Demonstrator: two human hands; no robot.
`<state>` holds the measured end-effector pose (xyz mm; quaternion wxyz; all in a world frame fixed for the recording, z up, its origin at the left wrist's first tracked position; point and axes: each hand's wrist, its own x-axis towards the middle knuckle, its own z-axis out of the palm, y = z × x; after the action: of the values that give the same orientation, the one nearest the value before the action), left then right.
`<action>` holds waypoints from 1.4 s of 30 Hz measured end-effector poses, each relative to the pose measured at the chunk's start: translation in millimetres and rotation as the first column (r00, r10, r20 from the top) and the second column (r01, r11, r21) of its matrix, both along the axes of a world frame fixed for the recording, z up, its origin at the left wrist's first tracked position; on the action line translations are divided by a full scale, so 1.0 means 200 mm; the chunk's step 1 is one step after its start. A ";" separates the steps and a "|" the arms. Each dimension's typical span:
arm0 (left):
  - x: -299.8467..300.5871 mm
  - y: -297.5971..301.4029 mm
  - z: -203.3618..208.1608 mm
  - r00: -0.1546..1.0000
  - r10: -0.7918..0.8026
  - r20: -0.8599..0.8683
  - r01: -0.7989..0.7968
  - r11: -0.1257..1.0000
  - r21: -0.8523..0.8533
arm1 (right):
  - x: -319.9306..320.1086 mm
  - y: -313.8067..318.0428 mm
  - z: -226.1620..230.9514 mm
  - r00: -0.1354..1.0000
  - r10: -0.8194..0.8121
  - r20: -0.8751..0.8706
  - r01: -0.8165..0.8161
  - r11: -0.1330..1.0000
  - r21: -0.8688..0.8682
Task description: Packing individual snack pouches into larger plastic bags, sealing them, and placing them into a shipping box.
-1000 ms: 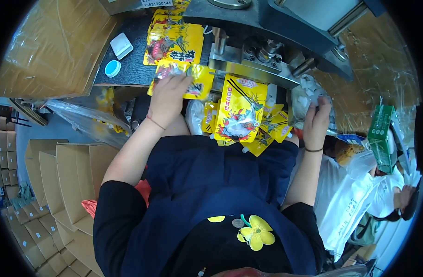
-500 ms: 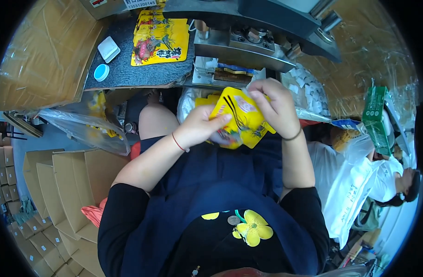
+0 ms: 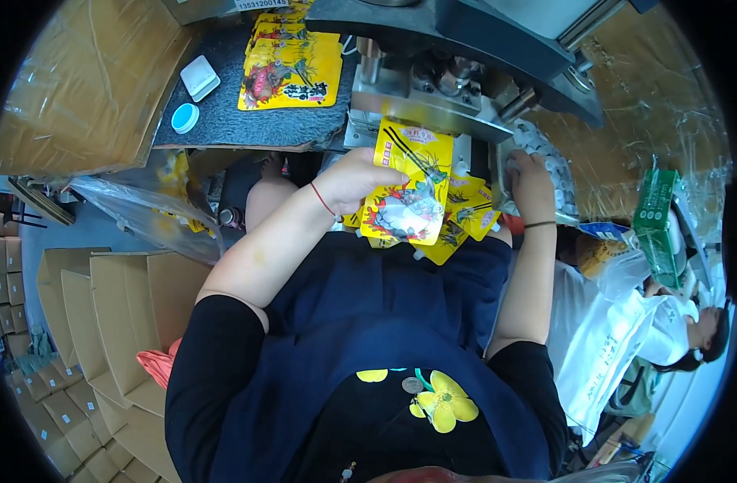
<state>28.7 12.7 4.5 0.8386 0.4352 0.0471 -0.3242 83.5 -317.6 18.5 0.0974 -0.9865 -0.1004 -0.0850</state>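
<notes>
My left hand (image 3: 359, 183) is closed on the left edge of a yellow printed pouch (image 3: 409, 189), its thumb lying across the front. The pouch stands nearly upright, its top edge close to the metal bar of a press machine (image 3: 433, 113). More yellow pouches (image 3: 463, 211) lie in a loose pile on my lap, below and behind the held one. Farther right, my right hand (image 3: 532, 183) is at the left side of a clear bag of small white pieces (image 3: 547, 157). Its fingers curl downward, and whatever they grip is hidden.
On the dark table at the back left lies a fanned stack of yellow pouches (image 3: 292, 76), beside a white dish (image 3: 199, 78) and a blue-topped round lid (image 3: 185, 118). Cardboard boxes (image 3: 127, 314) stand left. A green box (image 3: 656, 225) and a person in white (image 3: 666, 322) are at right.
My left hand has raised the pouch upright toward the machine. My right hand has left the pouch and moved right to the bag of white pieces. The view has shifted slightly.
</notes>
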 end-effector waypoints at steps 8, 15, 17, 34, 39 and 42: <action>0.25 0.55 -0.07 0.280 -0.360 0.890 -0.960 -0.092 0.265 | -0.03 0.02 -0.01 0.959 0.060 0.277 -0.042 0.997 -0.070; -0.11 0.54 -0.11 0.350 -0.738 0.577 -0.873 -0.032 0.487 | -0.20 0.17 0.12 0.957 0.076 0.280 -0.173 0.924 0.342; -0.19 0.55 -0.11 0.454 -0.396 0.798 -0.856 0.053 0.514 | -0.25 0.30 0.16 0.925 0.238 0.296 -0.349 0.843 0.410; -0.30 -0.11 -0.12 0.848 -0.132 0.513 -0.159 0.860 0.485 | -0.24 0.43 0.22 0.963 0.271 0.000 -0.115 0.407 0.906; -0.32 -0.13 -0.09 0.861 -0.209 0.464 -0.058 0.866 0.497 | -0.24 0.48 0.27 0.955 0.289 0.064 -0.219 0.542 0.812; -0.34 -0.13 -0.11 0.919 -0.158 0.362 -0.004 0.913 0.409 | -0.24 0.43 0.26 0.916 0.401 -0.002 -0.296 0.679 0.672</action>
<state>-38.8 -14.2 -16.6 0.7100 0.6550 -0.0717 -0.2485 36.0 -231.9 70.9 0.4604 -0.8536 -0.2428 -0.0207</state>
